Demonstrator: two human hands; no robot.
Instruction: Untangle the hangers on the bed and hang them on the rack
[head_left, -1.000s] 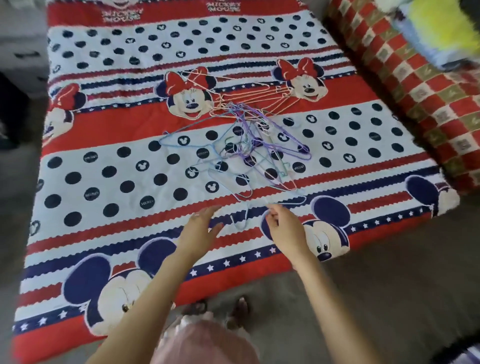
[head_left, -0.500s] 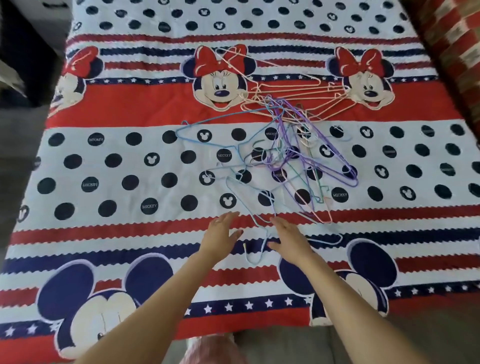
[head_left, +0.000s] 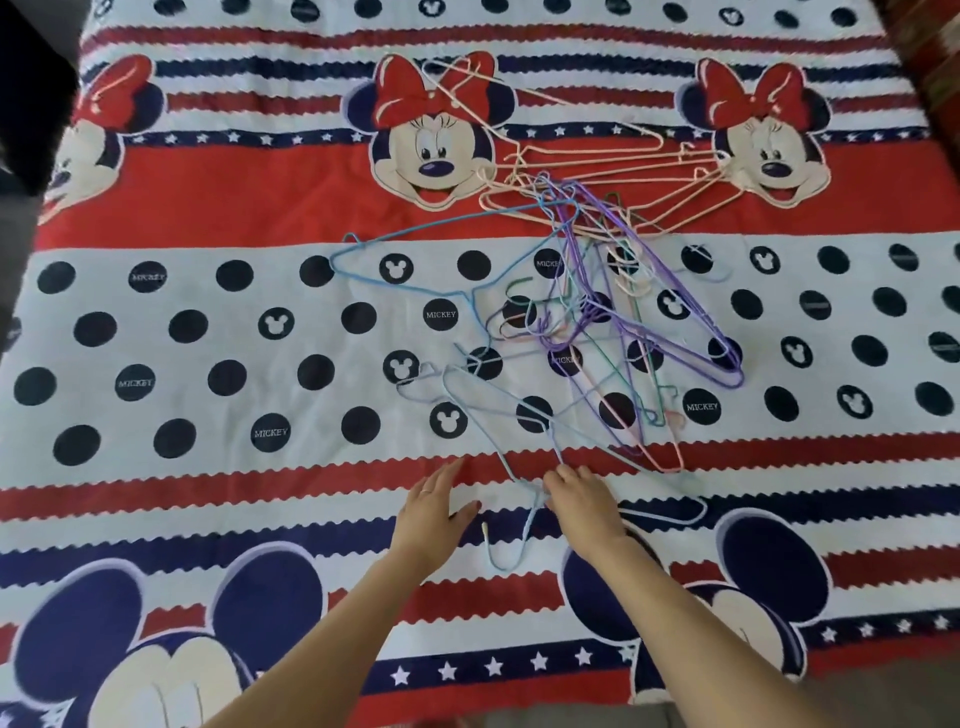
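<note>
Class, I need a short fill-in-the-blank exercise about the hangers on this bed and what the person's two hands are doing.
1. The right hand touches the neck of a pale ____ hanger.
2. The left hand holds ____.
3. The peach hangers lie between two cartoon faces with ____ bows.
4. All the hangers lie on the ____.

Missing words: blue; nothing; red; bed
</note>
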